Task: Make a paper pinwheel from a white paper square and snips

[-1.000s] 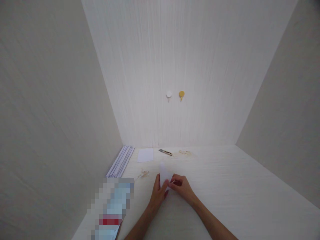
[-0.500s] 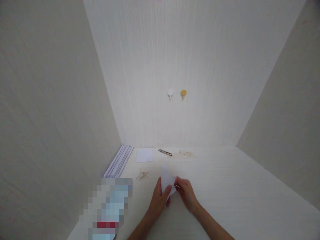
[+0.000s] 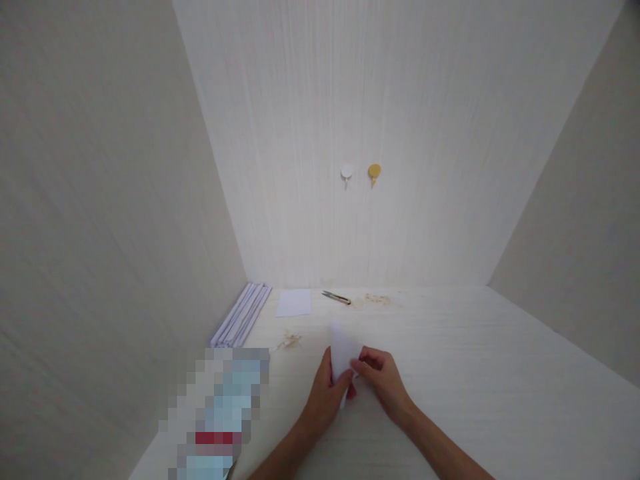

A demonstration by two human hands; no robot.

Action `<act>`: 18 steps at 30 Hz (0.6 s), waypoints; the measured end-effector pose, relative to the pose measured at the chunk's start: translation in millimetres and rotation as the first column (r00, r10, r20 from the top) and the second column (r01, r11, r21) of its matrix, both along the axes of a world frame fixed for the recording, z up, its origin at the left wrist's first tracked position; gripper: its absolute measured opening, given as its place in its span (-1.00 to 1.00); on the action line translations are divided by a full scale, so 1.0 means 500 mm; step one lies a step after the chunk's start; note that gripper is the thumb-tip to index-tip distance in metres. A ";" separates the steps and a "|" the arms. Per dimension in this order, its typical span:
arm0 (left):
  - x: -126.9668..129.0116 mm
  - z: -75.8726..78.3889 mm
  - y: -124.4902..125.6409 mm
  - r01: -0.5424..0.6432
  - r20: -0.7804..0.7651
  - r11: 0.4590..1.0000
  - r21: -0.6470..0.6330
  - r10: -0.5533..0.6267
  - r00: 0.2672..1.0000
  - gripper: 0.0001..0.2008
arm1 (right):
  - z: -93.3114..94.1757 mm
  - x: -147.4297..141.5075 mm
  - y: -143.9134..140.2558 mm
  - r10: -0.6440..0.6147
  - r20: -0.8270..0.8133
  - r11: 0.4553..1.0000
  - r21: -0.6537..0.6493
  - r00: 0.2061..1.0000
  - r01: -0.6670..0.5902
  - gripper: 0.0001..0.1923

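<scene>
Both hands hold one small folded piece of white paper (image 3: pixel 342 348) just above the pale table (image 3: pixel 480 373). My left hand (image 3: pixel 325 399) grips its lower left edge. My right hand (image 3: pixel 384 381) pinches its right side with fingertips. The paper's pointed top sticks up between the two hands. Its lower part is hidden behind my fingers.
At the back lie a flat white paper square (image 3: pixel 294 302), small metal snips (image 3: pixel 336 297) and brownish scraps (image 3: pixel 374 300). White folded strips (image 3: pixel 241 323) lean in the left corner, more scraps (image 3: pixel 287 342) nearby. A blurred object (image 3: pixel 220 413) sits front left. Two hooks (image 3: pixel 361 173) hang on the wall.
Both hands and the paper have stayed together, with the fingers shifting slightly on the paper. The camera has tilted a little, so the scene sits differently in view.
</scene>
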State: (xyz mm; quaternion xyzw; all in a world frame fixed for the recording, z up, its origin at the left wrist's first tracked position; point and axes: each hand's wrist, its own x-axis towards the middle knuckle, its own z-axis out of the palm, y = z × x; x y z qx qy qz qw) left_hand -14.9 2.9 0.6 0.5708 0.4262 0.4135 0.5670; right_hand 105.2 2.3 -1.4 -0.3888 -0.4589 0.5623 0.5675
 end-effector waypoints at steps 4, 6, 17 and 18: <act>-0.005 0.002 -0.007 -0.036 0.022 0.996 0.080 0.034 0.999 -0.31 | 0.011 0.000 -0.002 -0.069 0.086 0.997 0.029 0.994 0.067 -0.77; -0.008 0.004 -0.009 -0.074 0.018 0.987 0.143 0.072 0.997 -0.22 | 0.014 0.000 -0.001 -0.121 0.164 0.992 0.062 0.979 0.112 -0.77; -0.013 0.010 -0.006 -0.027 0.172 0.996 0.085 0.012 0.985 -0.07 | 0.002 0.000 0.001 0.012 0.086 0.999 0.045 0.996 -0.016 -0.71; -0.014 0.010 -0.007 -0.010 0.172 0.996 0.086 -0.005 0.985 -0.07 | -0.001 0.002 0.002 0.005 0.056 0.999 0.035 0.998 -0.007 -0.69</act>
